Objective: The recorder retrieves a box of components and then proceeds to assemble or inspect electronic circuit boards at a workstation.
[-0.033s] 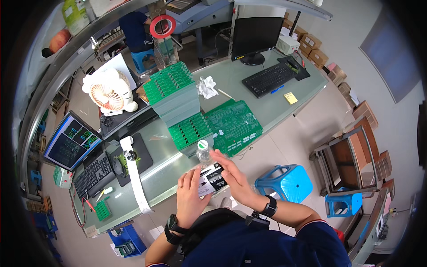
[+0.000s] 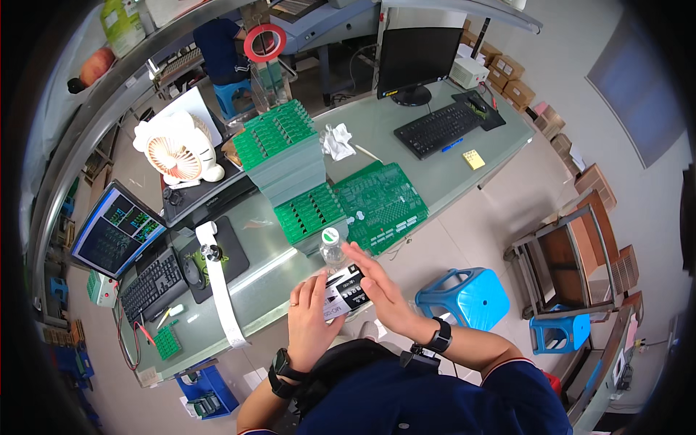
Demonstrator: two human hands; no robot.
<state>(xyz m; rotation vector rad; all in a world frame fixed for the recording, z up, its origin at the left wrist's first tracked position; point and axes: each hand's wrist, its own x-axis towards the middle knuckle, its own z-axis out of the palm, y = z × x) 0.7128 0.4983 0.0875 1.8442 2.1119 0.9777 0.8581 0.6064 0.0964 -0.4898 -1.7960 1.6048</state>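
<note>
Held between both hands at near worktop [image 2: 435, 163] edge: one small black-and-white rectangular labelled device [image 2: 345, 291], long axis running near-left to far-right. Left hand [image 2: 310, 320] gripped its near-left end, fingers [image 2: 313, 288] curled over the top. Right hand [image 2: 378, 291] lay flat vs. its right side, fingers straight and pressed together; both equally close. Just beyond, far side: one clear plastic bottle w/ green-white cap [image 2: 331, 245]. Further: two stacks of green circuit boards [image 2: 290, 156], one large green board [image 2: 384, 203].
</note>
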